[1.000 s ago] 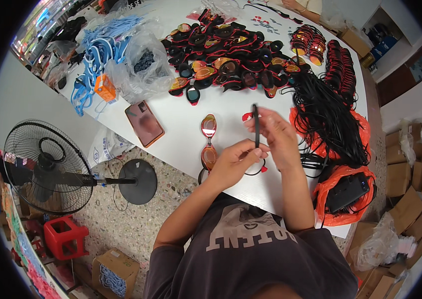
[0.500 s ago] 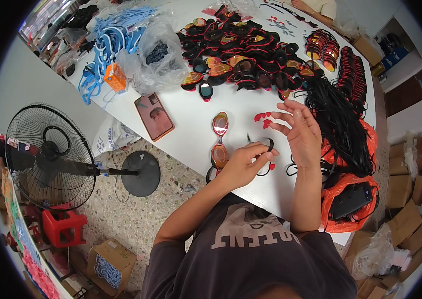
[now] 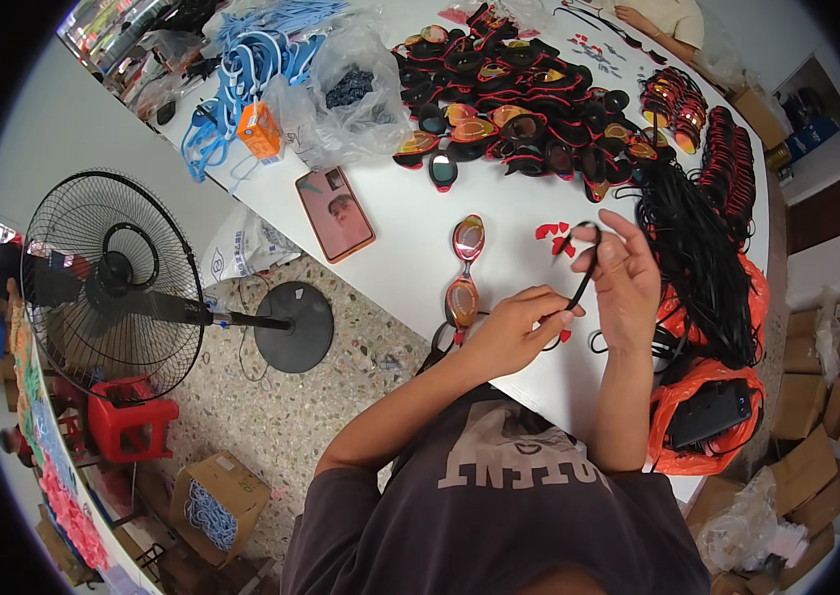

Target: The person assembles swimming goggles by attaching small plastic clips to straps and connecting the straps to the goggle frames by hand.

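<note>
My left hand (image 3: 527, 329) is closed in a pinch on a thin black strap (image 3: 588, 282). The strap rises from those fingers and curves over at its upper end, where the thumb and index finger of my right hand (image 3: 626, 283) grip it. My right hand's other fingers are raised. A pair of swim goggles (image 3: 463, 299) with orange mirrored lenses lies to the left of my hands. Small red clips (image 3: 549, 233) lie beyond them, and another red piece (image 3: 565, 336) shows beside my left fingers. The strap's lower part is partly hidden by my left hand.
Black-and-red goggles (image 3: 529, 139) are heaped at the back. Black straps (image 3: 703, 268) hang over orange bags (image 3: 683, 397) on the right. A phone (image 3: 335, 215), orange box (image 3: 260, 132) and blue straps (image 3: 241, 74) lie left. A fan (image 3: 115, 288) stands beside the table; another person's arm (image 3: 666, 38) is opposite.
My right hand has come down from near the red clips and taken the strap's upper end. The strap now stretches up between both hands. The whole view has shifted slightly.
</note>
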The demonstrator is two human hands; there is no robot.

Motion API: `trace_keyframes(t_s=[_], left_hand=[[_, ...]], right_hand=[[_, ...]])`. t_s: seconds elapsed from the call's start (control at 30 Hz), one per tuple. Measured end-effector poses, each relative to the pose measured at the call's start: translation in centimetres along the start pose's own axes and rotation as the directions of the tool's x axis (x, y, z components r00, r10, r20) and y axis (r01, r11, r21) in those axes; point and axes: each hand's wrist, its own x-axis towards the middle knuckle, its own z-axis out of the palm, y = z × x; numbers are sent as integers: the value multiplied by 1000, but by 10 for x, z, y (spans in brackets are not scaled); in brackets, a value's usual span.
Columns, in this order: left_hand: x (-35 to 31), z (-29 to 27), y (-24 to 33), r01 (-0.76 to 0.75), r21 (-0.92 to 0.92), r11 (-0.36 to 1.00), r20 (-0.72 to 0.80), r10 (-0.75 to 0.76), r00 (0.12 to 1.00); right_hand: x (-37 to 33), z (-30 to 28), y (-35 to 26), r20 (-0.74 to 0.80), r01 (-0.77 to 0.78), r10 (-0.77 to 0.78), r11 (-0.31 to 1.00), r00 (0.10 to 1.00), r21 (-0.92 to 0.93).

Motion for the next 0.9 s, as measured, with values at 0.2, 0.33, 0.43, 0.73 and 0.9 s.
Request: trace_keyframes(t_s=[0.2,0.33,0.43,0.73,0.9], left_hand=[[10,-36,-32,-99,502,859,-351,307,884],[15,-67,-57,216,693,688,-451,180,874],[17,-69,-66,276,710,648,-419,73,905],[18,-83,-33,179,-391,903,-309,-312,898],[15,-101,28,96,-545,833,-225,-255,941]], right_hand=[[0,-10,-14,-37,188,-196,969,980,-158],[-4,-3,-25,-54,296,-310,939,949,-178],[-4,-2,-32,-67,336,-357,916,931,-221],[-2,-22,-52,-198,545,-590,803,783,-238],[1,-19,-65,-101,647,-677,729,729,-222]])
